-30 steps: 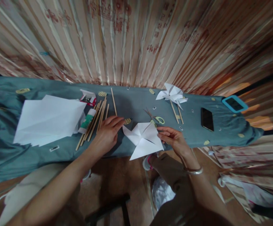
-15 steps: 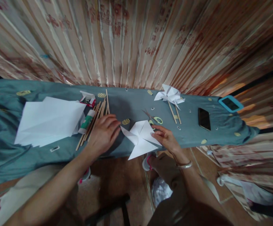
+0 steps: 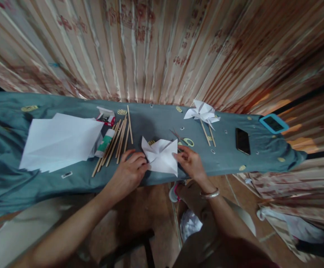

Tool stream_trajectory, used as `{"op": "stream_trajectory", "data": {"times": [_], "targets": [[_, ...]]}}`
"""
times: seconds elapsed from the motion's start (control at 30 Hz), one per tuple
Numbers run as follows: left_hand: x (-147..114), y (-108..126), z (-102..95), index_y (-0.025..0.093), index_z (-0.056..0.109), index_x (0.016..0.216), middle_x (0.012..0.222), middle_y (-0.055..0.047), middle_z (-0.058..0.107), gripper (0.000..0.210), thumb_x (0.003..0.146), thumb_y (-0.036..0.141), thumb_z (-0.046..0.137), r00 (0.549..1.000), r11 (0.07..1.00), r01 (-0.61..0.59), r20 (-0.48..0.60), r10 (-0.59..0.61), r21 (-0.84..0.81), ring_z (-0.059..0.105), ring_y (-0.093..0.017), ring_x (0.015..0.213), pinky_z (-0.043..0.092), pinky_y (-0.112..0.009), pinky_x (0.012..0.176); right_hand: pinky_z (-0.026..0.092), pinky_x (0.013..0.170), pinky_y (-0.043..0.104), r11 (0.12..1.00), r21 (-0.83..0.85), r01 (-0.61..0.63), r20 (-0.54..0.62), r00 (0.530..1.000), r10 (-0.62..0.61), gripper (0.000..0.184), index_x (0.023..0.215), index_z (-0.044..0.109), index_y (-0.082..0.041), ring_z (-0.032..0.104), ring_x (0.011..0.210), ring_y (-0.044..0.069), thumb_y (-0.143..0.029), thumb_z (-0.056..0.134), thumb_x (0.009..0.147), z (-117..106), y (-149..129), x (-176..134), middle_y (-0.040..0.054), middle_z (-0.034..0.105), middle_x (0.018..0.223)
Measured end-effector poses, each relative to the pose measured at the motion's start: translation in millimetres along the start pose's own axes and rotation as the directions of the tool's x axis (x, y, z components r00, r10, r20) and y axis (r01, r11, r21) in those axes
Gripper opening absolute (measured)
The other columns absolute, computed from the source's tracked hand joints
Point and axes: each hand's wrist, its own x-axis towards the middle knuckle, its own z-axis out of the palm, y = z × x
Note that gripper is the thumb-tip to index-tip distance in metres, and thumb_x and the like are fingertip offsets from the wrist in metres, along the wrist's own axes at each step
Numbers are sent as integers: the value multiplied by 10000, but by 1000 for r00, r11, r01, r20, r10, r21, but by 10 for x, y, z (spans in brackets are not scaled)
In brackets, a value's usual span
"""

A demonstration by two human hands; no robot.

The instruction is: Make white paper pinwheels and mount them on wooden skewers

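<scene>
White paper pinwheels on pale wooden sticks at one o'clock look done; this folded white paper blank seems stickless so far, right hand pinching its three o'clock edge, left hand touching nine, grip unclear.

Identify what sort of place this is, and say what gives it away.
Likely a room in a home, used for crafts: a printed curtain hangs behind a cloth-covered table, which holds a glue stick and white paper pinwheels.

White pinwheel; blue-green cloth, yellow motifs; beige curtain, red print.
</scene>
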Motion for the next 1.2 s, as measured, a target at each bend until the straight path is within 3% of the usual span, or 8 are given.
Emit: {"op": "stream_trajectory", "data": {"times": [0.07,0.13,0.23,0.3,0.47,0.8,1.07,1.2], "targets": [[-37,-85,-63,174,638,853,873,-34,667,125,865,111,532,999,998,47,-2,-47,33,552,-229,1010,320,-486,1011,506,778,390,949,-282,144,-99,979,-178,386,1153,607,-171,652,818,252,-395,584,839,-33,-40,-61,98,719,887],[-65,-99,-94,176,639,848,894,-44,668,120,863,123,532,998,997,65,0,-65,41,550,-240,1012,334,-487,994,474,909,437,859,-421,293,-73,933,-353,334,1158,618,-168,612,1017,283,-342,527,888,-53,-79,-125,137,691,1073],[-80,-5,-80,173,634,957,956,-63,661,139,862,148,535,999,999,44,8,-44,15,545,-247,1010,372,-460,943,445,999,433,782,-375,498,136,864,-485,306,1170,623,-183,565,1136,247,-244,440,932,-28,-103,-193,110,655,1191],[-74,92,-41,161,615,1033,985,-72,654,187,865,145,535,1000,1000,9,15,-9,-10,539,-244,1012,395,-425,900,443,1018,428,776,-312,548,226,837,-499,312,1178,624,-198,563,1148,225,-200,433,931,8,-85,-219,92,654,1200],[-30,259,95,132,598,1019,956,-66,643,151,882,149,538,993,995,-76,88,81,-61,544,-216,933,414,-347,787,425,1050,460,810,-235,536,299,833,-465,404,1256,581,-247,510,1235,227,-142,499,874,21,0,-271,77,586,1307],[0,269,178,146,611,961,971,-49,660,95,883,159,557,989,995,-77,124,85,-66,550,-209,942,387,-358,834,314,1134,479,845,-163,509,437,805,-400,605,1344,500,-249,322,1395,240,-41,557,778,-18,-7,-387,79,369,1504],[1,272,166,152,615,968,1001,-50,668,107,892,149,541,988,994,-86,124,93,-67,561,-198,934,375,-366,862,431,1049,416,931,79,357,384,851,-359,141,931,709,-256,504,1252,210,-184,652,824,-27,-46,-388,55,568,1319],[12,278,163,157,619,958,986,-53,674,102,891,151,542,986,995,-74,147,83,-68,569,-202,922,379,-369,856,452,1017,416,934,111,339,372,857,-355,48,835,713,-251,546,1197,210,-238,668,824,32,-78,-378,54,613,1244]]}}
